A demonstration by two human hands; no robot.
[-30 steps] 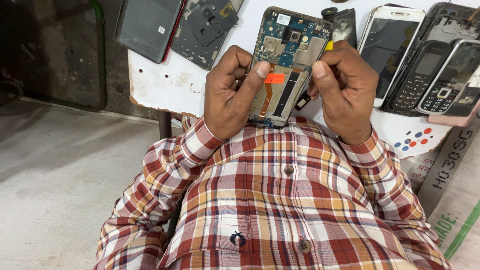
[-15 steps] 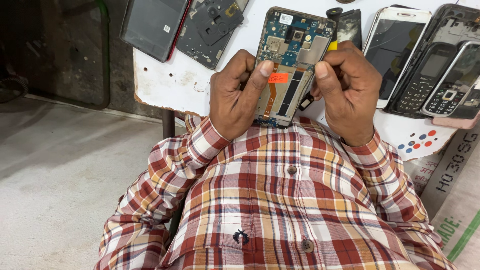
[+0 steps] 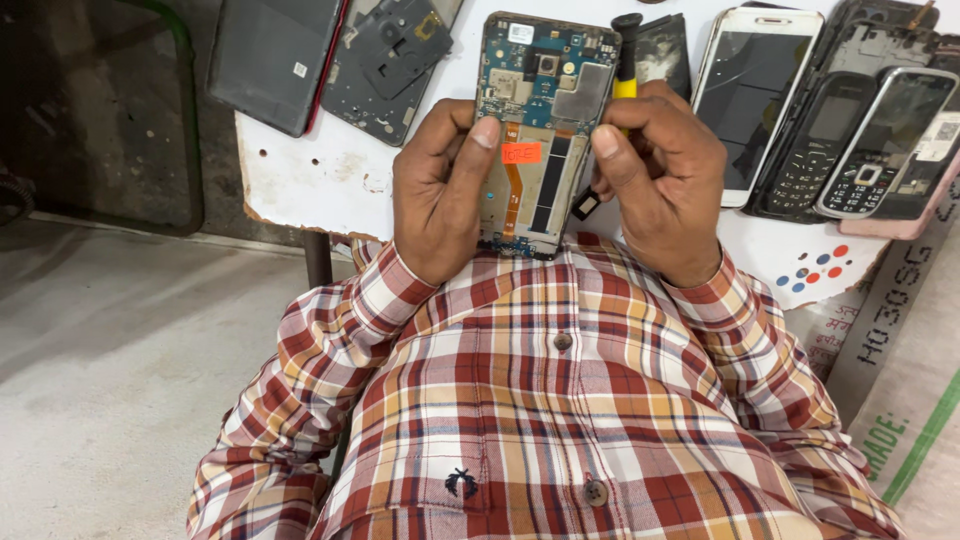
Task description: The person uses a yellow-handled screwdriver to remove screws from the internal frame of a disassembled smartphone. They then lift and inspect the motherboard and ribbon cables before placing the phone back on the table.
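Observation:
My left hand [image 3: 440, 190] grips an opened smartphone [image 3: 540, 110] with its back cover off, showing a blue circuit board, metal shields, an orange flex cable and an orange sticker. The left thumb rests beside the sticker. My right hand [image 3: 660, 180] is closed around a small tool with a yellow and black handle [image 3: 626, 60], its fingers against the phone's right edge. A small dark part [image 3: 585, 205] hangs below the right thumb. Both hands hover over the near edge of a white table [image 3: 330, 175].
On the table lie a dark phone back panel [image 3: 275, 55], a grey inner frame [image 3: 390, 55], a white smartphone with a cracked screen [image 3: 755, 90], two keypad phones [image 3: 860, 140] and other phone shells. A printed sack [image 3: 900, 370] lies at the right. Concrete floor at the left.
The opened phone and both hands sit slightly higher in view. My right hand has shifted its grip and the yellow and black tool now shows more clearly above the fingers.

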